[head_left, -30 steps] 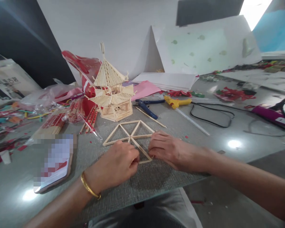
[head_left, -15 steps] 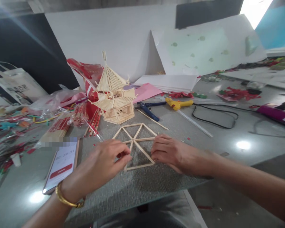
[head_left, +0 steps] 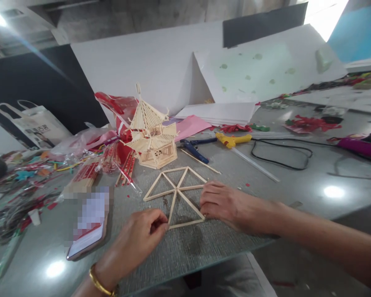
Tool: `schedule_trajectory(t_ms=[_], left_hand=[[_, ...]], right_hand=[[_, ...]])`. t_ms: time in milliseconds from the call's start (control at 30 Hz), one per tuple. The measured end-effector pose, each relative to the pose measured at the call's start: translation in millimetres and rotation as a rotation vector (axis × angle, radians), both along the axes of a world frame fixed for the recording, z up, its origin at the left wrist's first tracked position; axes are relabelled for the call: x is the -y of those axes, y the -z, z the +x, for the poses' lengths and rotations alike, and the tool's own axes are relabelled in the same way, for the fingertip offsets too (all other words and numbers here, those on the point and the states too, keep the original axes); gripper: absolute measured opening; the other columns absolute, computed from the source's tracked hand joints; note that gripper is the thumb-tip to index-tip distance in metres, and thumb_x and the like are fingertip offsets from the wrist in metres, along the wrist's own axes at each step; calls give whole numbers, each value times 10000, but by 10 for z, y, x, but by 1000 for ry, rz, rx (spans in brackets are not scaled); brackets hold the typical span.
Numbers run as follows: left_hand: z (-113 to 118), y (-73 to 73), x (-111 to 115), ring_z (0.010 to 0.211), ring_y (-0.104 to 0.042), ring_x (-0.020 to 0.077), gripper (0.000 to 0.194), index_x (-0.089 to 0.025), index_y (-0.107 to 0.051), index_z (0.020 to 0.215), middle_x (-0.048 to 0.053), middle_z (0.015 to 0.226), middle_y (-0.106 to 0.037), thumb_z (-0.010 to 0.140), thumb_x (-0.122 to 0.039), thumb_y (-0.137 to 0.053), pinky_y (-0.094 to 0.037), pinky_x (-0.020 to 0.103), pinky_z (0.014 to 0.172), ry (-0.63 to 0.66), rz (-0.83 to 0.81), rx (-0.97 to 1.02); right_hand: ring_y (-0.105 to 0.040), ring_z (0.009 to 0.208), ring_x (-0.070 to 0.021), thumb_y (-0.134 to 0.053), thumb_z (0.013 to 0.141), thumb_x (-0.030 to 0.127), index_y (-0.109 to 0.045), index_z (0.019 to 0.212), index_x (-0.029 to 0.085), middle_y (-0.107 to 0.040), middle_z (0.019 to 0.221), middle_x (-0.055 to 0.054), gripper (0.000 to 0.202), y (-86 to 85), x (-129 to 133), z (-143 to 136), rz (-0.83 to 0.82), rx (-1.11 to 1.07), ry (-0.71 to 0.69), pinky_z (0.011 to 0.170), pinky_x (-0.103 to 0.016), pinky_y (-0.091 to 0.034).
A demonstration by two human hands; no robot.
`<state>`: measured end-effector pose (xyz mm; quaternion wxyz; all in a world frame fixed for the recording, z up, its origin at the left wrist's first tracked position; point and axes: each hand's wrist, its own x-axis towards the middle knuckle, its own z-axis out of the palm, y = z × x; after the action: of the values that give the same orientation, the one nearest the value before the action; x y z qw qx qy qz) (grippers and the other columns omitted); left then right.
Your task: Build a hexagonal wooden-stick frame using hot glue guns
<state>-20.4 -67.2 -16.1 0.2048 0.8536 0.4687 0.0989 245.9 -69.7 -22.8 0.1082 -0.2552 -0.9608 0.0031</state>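
A flat spoked frame of pale wooden sticks [head_left: 189,199] lies on the grey table, its spokes meeting near the middle. My left hand [head_left: 145,235] has thumb and fingertips pinched at the frame's near-left corner. At the right side, the bent fingers of my right hand [head_left: 221,204] touch the frame near its lower right corner and cover part of its edge. Behind the frame stands a small pagoda model [head_left: 153,144] built of the same kind of sticks, with a pointed roof.
Left of my left hand lies a phone [head_left: 91,222]. A yellow glue gun [head_left: 233,140], blue pliers [head_left: 194,150] and a loose stick [head_left: 200,161] are behind the frame. Stick bundles [head_left: 83,175] lie to the left, and a purple tool [head_left: 358,146] at the far right.
My left hand has moved down from the frame's left side to its near-left corner, uncovering the left sticks. My right hand stays at the right edge. The view has shifted slightly.
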Motion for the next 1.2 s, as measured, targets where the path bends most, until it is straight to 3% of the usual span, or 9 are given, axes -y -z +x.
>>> schedule_trajectory(t_ms=[167,367,700,800,900,967,1067,1133,1200], left_hand=[[53,-12,-45,586,-541,130,210,-163,-644,701,-10,612,-613,807,-275,-501,-343,231,554,-71,-92,-64],[72,-49,-118,563,-501,128,237,-161,-640,666,-15,584,-577,789,-307,-500,-319,231,530,-64,-185,-50],[30,-50,-108,553,-522,131,256,-170,-654,654,-16,560,-579,796,-328,-510,-341,227,522,-63,-165,-53],[-105,-158,-142,553,-536,130,297,-191,-662,685,-19,572,-597,831,-376,-481,-361,226,527,-71,-65,-5],[-299,-422,-222,515,-542,134,314,-217,-683,722,-15,571,-618,817,-455,-500,-377,218,475,-106,101,130],[-393,-636,-267,484,-549,136,310,-229,-701,721,-9,561,-634,768,-498,-553,-394,214,441,-120,235,284],[-402,-834,-303,517,-572,142,276,-240,-711,724,-8,561,-650,730,-501,-624,-421,211,457,-220,429,467],[-329,-802,-330,540,-573,134,251,-239,-708,768,-14,586,-654,743,-476,-634,-441,208,492,-281,464,556],[-235,-646,-377,560,-581,132,248,-221,-694,769,-14,611,-657,752,-461,-636,-466,215,529,-291,397,604]], right_hand=[[-465,855,-167,-407,872,86,-565,874,148,-570,871,-45,170,44,-20,8,21,-1,-18,861,-351,-375],[-480,847,-170,-396,881,102,-572,857,155,-578,858,-52,185,68,-33,15,51,-18,-38,838,-343,-392],[-515,880,-175,-438,884,124,-600,920,144,-611,893,-61,167,73,34,-8,53,-34,-7,858,-358,-405],[-526,948,-177,-444,876,114,-597,1033,144,-626,975,-69,221,41,57,29,69,-75,9,910,-370,-393],[-529,1014,-192,-426,880,106,-576,1114,150,-630,1052,-76,281,-158,47,182,235,-129,46,946,-380,-384],[-542,1019,-213,-430,888,136,-579,1126,173,-641,1056,-78,284,-410,19,317,408,-208,122,936,-391,-394],[-591,944,-203,-461,887,199,-626,1046,220,-670,996,-50,230,-817,-87,428,543,-393,388,843,-342,-446],[-615,871,-179,-463,882,231,-653,984,201,-681,965,-38,218,-965,-224,395,456,-376,630,775,-301,-454],[-623,863,-174,-424,890,253,-662,993,185,-683,979,-46,268,-955,-409,296,188,-84,845,753,-285,-444]])
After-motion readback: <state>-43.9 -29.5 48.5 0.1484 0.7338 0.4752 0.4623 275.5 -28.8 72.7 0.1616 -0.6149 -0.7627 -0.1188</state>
